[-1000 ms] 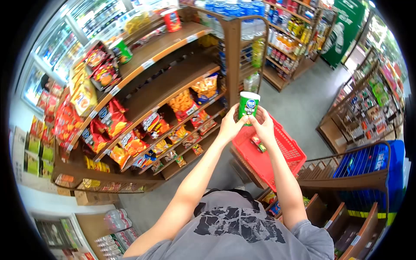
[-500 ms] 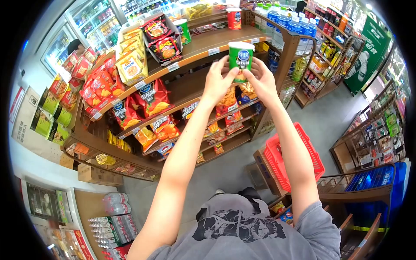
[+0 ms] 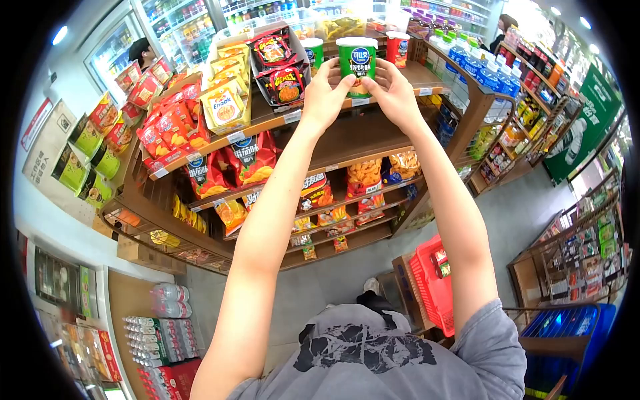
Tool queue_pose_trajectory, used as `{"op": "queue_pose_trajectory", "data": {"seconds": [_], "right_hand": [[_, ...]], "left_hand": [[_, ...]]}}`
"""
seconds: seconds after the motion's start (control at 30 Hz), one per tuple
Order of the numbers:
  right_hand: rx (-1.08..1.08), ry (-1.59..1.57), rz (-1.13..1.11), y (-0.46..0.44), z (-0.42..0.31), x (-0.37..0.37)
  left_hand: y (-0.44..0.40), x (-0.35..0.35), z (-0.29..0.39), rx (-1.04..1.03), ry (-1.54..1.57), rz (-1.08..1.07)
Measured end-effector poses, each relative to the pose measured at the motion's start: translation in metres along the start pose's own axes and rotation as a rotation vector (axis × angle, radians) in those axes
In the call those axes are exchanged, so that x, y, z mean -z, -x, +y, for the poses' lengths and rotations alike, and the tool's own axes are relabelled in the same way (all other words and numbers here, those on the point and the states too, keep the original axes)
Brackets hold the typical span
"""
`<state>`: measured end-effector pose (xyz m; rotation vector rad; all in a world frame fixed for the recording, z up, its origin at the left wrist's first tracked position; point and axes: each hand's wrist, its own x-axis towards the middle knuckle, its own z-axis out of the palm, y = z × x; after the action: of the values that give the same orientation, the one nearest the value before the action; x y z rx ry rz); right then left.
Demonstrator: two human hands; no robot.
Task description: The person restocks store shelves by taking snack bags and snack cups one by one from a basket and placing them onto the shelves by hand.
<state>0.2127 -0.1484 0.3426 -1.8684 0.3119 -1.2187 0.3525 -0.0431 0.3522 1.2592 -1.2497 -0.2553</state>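
Held upright between my two hands is a green chip canister (image 3: 355, 60) with a white rim and a blue logo. My left hand (image 3: 325, 97) grips its left side, thumb on the front. On the other side, my right hand (image 3: 393, 95) closes around it, its thumb also in front. The canister is raised before the top shelf (image 3: 417, 75) of a brown rack. Behind it stand another green canister (image 3: 312, 49) on the left and a red canister (image 3: 398, 49) on the right. I cannot tell whether its base touches the shelf.
Left on the rack are a box of yellow packs (image 3: 227, 110), black and red noodle packs (image 3: 283, 85) and red chip bags (image 3: 253, 157). A red shopping basket (image 3: 427, 283) with a few packs inside stands low at right. Blue-capped bottles (image 3: 490, 70) line the rack's right end.
My view has swung, with the rack shifting right and down in the picture. Both hands have brought the green canister in between the other canisters as seen from here. More of the basket's contents show.
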Motion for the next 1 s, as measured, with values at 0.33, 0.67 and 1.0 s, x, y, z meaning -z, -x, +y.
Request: {"op": "queue_pose_trajectory", "data": {"seconds": [0.33, 0.67, 1.0], "right_hand": [[0.063, 0.224, -0.130, -0.076, 0.049, 0.011], [-0.040, 0.241, -0.282, -0.116, 0.102, -0.009], [-0.027, 0.262, -0.317, -0.121, 0.117, -0.025]], "left_hand": [[-0.055, -0.009, -0.020, 0.077, -0.274, 0.132], [-0.085, -0.020, -0.065, 0.211, -0.588, 0.256], [-0.079, -0.020, -0.068, 0.354, -0.652, 0.137]]}}
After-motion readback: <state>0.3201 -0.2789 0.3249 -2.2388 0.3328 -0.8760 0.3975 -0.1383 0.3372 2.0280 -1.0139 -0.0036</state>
